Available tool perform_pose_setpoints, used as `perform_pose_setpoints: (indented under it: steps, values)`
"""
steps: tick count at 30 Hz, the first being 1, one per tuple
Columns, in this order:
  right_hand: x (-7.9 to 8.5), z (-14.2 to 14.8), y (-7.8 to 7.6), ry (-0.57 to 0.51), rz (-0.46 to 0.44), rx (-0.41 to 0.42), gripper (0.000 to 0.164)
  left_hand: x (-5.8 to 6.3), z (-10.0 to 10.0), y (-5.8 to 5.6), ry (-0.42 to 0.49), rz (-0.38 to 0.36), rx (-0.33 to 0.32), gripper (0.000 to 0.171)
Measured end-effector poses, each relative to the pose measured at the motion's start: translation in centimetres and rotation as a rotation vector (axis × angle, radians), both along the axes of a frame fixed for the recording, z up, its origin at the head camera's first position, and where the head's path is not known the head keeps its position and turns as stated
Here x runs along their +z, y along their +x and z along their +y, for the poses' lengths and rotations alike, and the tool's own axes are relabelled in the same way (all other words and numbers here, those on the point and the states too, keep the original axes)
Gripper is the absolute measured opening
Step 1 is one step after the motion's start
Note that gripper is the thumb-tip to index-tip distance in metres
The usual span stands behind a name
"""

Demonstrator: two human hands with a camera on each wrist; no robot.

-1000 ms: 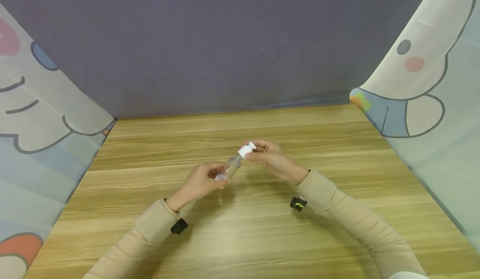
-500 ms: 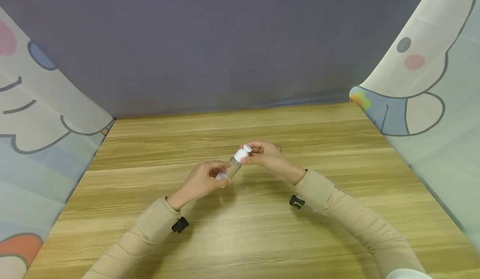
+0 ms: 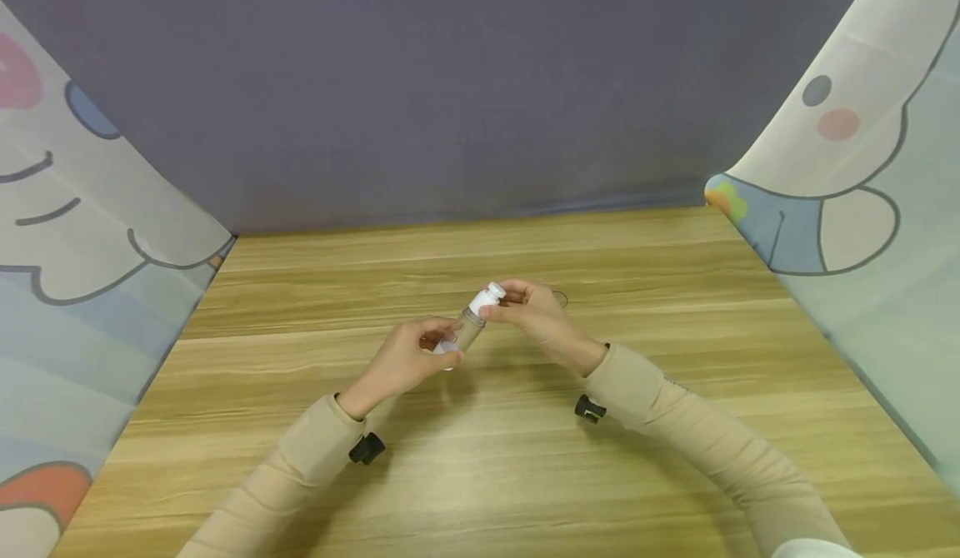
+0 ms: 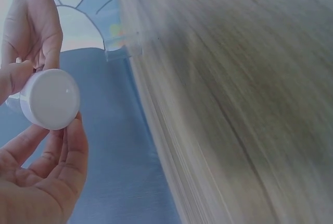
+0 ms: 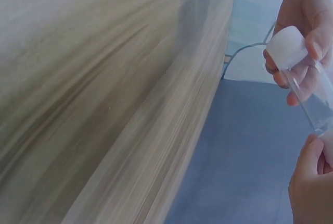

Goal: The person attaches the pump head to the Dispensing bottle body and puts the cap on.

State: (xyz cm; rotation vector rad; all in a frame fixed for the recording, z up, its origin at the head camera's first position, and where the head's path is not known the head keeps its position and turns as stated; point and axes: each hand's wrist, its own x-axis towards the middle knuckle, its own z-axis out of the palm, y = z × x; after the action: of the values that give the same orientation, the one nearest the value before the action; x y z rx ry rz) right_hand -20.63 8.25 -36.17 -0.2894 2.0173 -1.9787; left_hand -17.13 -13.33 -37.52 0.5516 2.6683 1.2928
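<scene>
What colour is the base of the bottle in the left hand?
The base is plain white, best seen in the left wrist view.

- The left sleeve point(image 3: 255, 500) was beige, long and snug, with soft creases across the forearm.
- The right sleeve point(image 3: 723, 441) matched it in colour, its wrinkles bunched more tightly toward the elbow.
- A wide, smoother beige band formed the left cuff point(image 3: 321, 440) and likewise the right cuff point(image 3: 624, 383).
- A small dark marking point(image 3: 675, 385), too tiny to read, sat just behind the right cuff.
- The left wrist device point(image 3: 367, 449) was black and blocky; the right wrist device point(image 3: 590, 409), also black, bore a yellow-green streak.
</scene>
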Motion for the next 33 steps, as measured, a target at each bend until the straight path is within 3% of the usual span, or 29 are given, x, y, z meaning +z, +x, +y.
perform_pose_setpoints:
  steps: [6,12,16,24,33]
  values:
    - [-0.2,-0.4,0.2,-0.018,0.018,-0.060,0.042,0.0,0.1,0.1,0.009,0.001,0.010,0.044]
    - [-0.1,-0.3,0.3,-0.035,0.014,-0.053,0.045,-0.1,0.0,0.0,0.022,0.009,-0.002,0.044]
    - [0.1,0.1,0.2,-0.061,-0.005,0.010,0.048,-0.1,-0.1,0.0,0.031,0.012,-0.018,0.043]
    - [0.4,1.1,0.2,-0.094,0.043,0.229,0.052,-0.4,-0.5,0.1,0.020,0.020,-0.039,0.042]
    - [0.5,1.0,0.2,-0.090,0.044,0.215,0.048,-0.3,-0.6,0.2,0.022,0.011,-0.046,0.042]
